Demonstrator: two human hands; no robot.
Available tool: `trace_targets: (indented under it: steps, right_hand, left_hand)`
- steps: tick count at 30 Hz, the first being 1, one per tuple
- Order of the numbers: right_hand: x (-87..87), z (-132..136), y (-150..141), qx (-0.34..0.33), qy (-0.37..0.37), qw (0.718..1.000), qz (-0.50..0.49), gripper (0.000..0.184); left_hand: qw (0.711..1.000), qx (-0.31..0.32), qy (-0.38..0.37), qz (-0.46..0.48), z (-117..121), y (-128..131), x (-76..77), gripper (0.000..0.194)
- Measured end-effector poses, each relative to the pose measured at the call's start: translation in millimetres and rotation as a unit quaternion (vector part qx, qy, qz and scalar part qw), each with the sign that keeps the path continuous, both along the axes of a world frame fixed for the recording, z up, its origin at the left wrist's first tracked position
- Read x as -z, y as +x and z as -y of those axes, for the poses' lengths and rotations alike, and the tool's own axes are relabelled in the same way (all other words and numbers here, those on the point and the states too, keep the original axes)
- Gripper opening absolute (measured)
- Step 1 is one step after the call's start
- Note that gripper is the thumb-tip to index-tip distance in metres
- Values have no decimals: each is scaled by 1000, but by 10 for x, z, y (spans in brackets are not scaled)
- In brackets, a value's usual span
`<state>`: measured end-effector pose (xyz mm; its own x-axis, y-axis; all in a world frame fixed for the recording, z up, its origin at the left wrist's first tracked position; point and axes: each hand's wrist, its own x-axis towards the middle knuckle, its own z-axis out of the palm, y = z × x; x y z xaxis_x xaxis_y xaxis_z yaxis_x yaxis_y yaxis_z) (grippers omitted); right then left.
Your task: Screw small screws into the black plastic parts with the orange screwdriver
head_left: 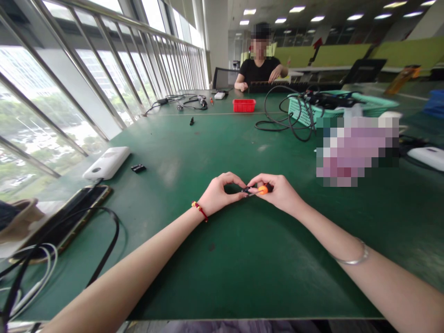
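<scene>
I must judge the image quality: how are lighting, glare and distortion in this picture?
Head view: daylight washes out the windows; head view: pale, soft glare on the green table; head view: forearms look stretched toward the lower corners; head view: held dark piece too small to identify.

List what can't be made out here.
Head view:
Small black part: too small, partly covered by the fingers.
Pink-and-white irregular object: blurred into pixel blocks.
White rounded device: cut off by the right edge.
Tan curved item: cut off by the left edge.
</scene>
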<state>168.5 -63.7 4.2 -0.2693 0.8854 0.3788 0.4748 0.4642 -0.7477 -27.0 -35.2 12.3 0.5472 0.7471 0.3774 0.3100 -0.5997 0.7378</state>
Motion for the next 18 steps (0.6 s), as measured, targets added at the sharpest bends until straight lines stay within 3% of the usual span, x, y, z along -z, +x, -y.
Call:
trace_targets:
  steps: [7, 18]
  right_hand:
    - [-58, 36, -70, 27, -13, 998, -55, 14]
    - [-87, 44, -84, 39, -2, 998, -57, 14]
  left_hand:
    - [993, -55, 102, 5, 61, 46, -19, 14]
    - [973, -106, 203, -38, 77, 39, -10, 7]
